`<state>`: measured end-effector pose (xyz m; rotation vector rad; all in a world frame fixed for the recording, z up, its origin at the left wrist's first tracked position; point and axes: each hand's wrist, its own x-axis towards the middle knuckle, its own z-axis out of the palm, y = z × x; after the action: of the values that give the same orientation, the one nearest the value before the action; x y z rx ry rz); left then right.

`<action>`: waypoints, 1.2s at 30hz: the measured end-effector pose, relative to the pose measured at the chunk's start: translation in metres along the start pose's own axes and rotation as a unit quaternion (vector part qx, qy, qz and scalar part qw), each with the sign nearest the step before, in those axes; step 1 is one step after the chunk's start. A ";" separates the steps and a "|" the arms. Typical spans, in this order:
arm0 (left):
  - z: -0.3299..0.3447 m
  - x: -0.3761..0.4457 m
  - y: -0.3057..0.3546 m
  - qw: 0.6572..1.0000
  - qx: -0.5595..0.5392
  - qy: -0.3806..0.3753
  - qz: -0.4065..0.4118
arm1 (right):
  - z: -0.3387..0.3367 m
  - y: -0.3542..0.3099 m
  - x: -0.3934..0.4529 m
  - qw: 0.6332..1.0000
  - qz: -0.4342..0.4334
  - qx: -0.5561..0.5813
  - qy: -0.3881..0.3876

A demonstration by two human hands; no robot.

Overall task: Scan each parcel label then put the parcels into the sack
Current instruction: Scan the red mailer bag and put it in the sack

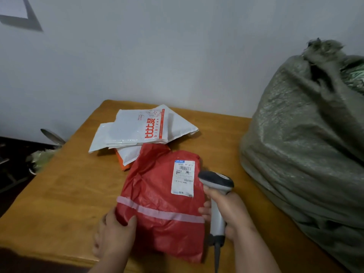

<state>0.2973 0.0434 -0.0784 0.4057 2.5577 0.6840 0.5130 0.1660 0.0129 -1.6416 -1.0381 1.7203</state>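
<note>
Left hand [115, 231] pinches one red parcel [161, 201]; right hand [228, 211] clasps one scanner [216, 186].

The red parcel [161, 196] pinched at its near corner by the left hand [114, 231] looks like thin plastic film, crinkled and slightly glossy, with a paler strip of tape across it. Its white label [182, 178], just beyond the right hand [228, 211], is smooth paper. The scanner [216, 196] gripped by that hand has a light grey plastic handle and a darker matt head. Beyond the left hand, the white mailers [137, 131] are smooth, faintly shiny plastic. Under both hands the table [59, 194] is satin-finished wood. Right of the right hand, the green sack [303, 146] is coarse woven material, rough and dull.
</note>
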 end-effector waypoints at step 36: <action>0.002 -0.005 0.002 0.999 0.003 -0.031 -0.030 | -0.008 0.004 0.007 0.998 0.048 -0.025 -0.025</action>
<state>0.3034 0.0443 -0.0772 0.3465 2.5032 0.6327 0.5207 0.1706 0.0057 -1.7131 -1.0496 1.8198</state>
